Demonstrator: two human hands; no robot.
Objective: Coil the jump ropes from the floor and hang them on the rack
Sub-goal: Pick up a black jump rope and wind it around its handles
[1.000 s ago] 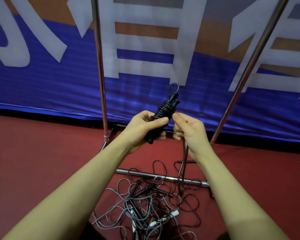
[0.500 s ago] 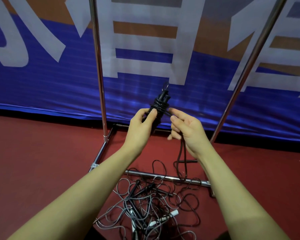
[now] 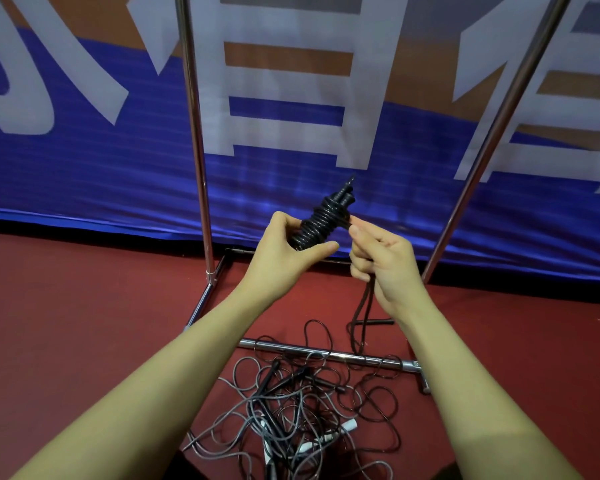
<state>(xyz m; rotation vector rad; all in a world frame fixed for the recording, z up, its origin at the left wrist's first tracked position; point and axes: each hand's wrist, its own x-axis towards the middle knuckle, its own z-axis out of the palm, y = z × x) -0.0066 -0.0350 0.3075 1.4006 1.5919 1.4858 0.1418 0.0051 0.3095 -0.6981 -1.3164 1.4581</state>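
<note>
The left hand (image 3: 284,251) curls its grip around the lower part of a black coiled jump rope (image 3: 321,220), held mid-frame, tilted toward 1 o'clock. The right hand (image 3: 383,259), at 3 o'clock of the coil, pinches the rope's loose strand (image 3: 362,313), which hangs toward 6 o'clock to the red floor (image 3: 84,323). A tangle of grey and black jump ropes (image 3: 291,403) lies there against the metal rack (image 3: 196,140) base bar, before a blue banner (image 3: 84,174).

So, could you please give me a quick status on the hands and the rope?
Left hand grips black coil. Right hand pinches its loose tail. Tangled ropes on floor.
</note>
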